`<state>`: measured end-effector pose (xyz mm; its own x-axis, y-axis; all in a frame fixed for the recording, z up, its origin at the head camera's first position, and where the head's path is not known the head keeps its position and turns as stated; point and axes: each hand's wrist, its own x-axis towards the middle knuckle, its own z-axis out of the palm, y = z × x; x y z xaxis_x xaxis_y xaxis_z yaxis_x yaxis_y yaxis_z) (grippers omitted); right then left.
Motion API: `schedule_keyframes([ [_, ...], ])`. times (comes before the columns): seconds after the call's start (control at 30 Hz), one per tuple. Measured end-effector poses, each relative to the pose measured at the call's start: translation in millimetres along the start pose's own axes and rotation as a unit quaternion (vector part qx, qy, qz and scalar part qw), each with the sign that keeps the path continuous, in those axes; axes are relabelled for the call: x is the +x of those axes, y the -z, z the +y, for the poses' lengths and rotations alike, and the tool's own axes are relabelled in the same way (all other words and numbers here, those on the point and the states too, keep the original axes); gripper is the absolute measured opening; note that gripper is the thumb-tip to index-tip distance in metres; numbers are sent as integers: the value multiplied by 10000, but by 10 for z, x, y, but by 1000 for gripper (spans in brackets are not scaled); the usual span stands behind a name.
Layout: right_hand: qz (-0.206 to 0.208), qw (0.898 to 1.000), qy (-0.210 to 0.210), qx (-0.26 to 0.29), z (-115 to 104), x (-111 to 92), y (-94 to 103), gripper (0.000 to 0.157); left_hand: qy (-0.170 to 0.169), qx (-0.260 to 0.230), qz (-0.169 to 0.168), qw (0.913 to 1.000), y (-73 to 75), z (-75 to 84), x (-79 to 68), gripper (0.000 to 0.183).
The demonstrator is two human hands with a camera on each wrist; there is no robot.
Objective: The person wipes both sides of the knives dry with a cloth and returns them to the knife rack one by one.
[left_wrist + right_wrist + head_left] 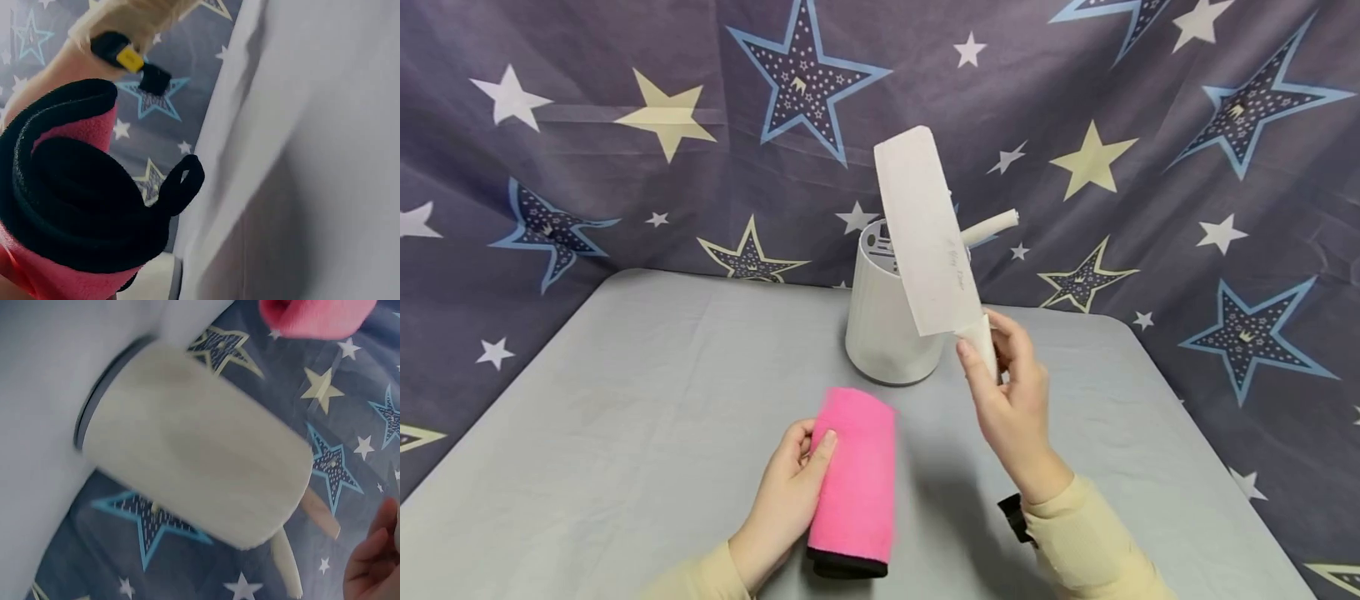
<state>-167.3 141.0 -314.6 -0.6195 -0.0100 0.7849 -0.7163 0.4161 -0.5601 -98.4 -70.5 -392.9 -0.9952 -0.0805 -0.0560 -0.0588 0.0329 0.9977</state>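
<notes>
My right hand (1015, 408) grips the pale handle of a cleaver (928, 233), its broad whitish blade tilted up and leftward, with faint writing near the handle. In the head view the blade overlaps a white knife block (891, 342) with a slotted top. A rolled pink towel (859, 475) is held by my left hand (790, 492), thumb across its front and fingers behind. The left wrist view looks onto the towel's rolled end, where black trim (81, 206) and a black hanging loop (187, 181) show. At the right wrist view's edge, part of my right hand (372, 569) appears.
The block stands at the back of a grey-covered table (625, 433). From its top stick out a whitish handle (286, 562) and a brownish one (320, 512). A star-patterned curtain (647, 50) hangs behind and beside the table. A black strap piece (1017, 517) sits at my right wrist.
</notes>
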Motion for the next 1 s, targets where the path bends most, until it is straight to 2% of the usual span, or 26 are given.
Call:
schedule_keyframes([
  [0.2, -46, 9990, 269, -356, 55, 114, 194, 37, 219, 416, 25, 9989, 157, -20, 73, 35],
  [0.27, -17, 9972, 399, -628, 77, 158, 255, 36, 251, 590, 5, 9979, 213, -29, 97, 38],
  [0.53, 69, 9804, 843, -1781, 142, 352, 469, 32, 498, 840, -86, 9952, 383, -110, 212, 40],
  [0.63, 146, 9689, 1039, -2240, 146, 448, 573, 29, 596, 888, -151, 9941, 428, -143, 227, 36],
  [0.7, 54, 9587, 1175, -2588, 136, 520, 657, 28, 639, 931, -188, 9934, 450, -162, 234, 34],
  [0.83, -367, 9379, 1415, -3146, 118, 674, 818, 30, 701, 980, -271, 9923, 477, -199, 252, 31],
  [1.0, -788, 9149, 1958, -3442, 131, 844, 950, 31, 770, 1156, -380, 9896, 498, -253, 285, 31],
])
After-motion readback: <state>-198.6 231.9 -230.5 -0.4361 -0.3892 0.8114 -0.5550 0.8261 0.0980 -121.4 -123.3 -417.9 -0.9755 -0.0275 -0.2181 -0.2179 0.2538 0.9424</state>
